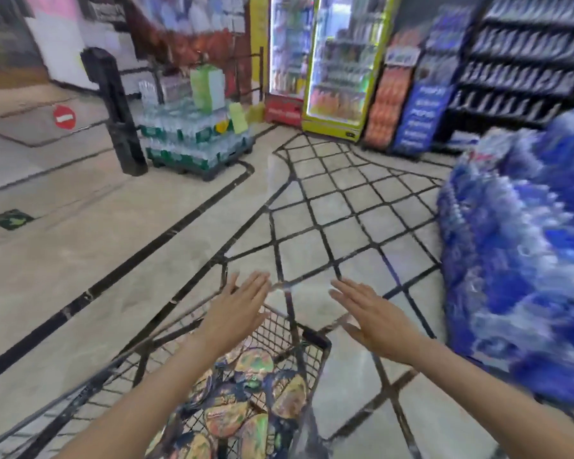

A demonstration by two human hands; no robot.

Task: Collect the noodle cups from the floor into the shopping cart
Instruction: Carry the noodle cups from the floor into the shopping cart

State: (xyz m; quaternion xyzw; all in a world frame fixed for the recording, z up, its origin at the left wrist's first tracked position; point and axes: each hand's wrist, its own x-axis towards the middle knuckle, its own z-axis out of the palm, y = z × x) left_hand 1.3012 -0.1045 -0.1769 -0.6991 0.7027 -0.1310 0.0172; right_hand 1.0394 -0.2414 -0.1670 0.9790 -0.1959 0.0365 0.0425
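I am holding my left hand (236,309) and right hand (368,318) flat, fingers spread and empty, above the shopping cart (315,337) because the noodle cups (256,361) are lying inside it.

1. A shop, most likely a supermarket or convenience store, is showing here.
2. Two lit drink fridges (312,61) are standing against the back wall, glowing with rows of bottles.
3. Dark shelving (524,61) at the right is carrying rows of packed goods.
4. Shrink-wrapped packs of bottled water (193,140) are sitting stacked on a pallet on the tiled floor (80,260), with a blue-wrapped stack (517,260) rising at the right.
5. A wire shopping cart (279,329) is standing in the foreground, holding noodle cups (256,362).
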